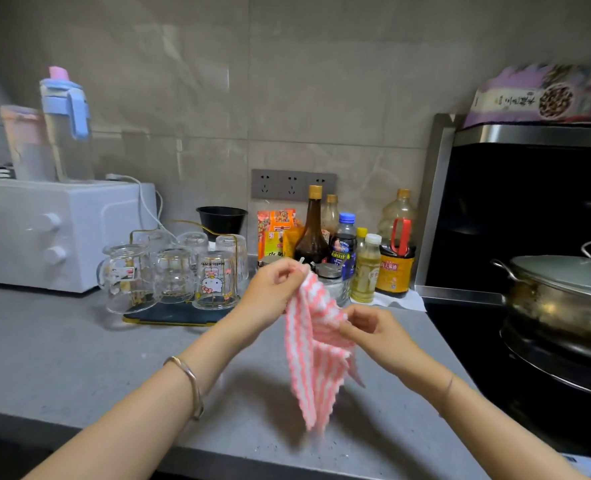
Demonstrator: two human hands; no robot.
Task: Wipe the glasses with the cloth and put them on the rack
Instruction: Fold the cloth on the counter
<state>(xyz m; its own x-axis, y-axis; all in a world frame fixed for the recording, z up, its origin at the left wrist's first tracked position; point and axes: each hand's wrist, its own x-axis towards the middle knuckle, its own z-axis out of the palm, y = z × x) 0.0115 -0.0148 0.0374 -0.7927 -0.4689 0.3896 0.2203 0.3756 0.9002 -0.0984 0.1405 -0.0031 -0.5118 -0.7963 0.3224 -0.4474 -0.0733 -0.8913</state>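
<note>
One grey desk (79, 358) carries it all. At its back the rack (169, 317) holds several glasses (214, 278) upside down. They look thin, breakable and likely slick, so each is best taken round its body, or by a handle where it has one. Nearer, the striped cloth (308, 362) hangs limp above the desk, soft and light. The left hand (270, 296) pinches its top corner between the fingers; the right hand (373, 330) pinches a side edge likewise.

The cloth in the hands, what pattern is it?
Pink and white wavy stripes on the cloth, seen in the head view.
</note>
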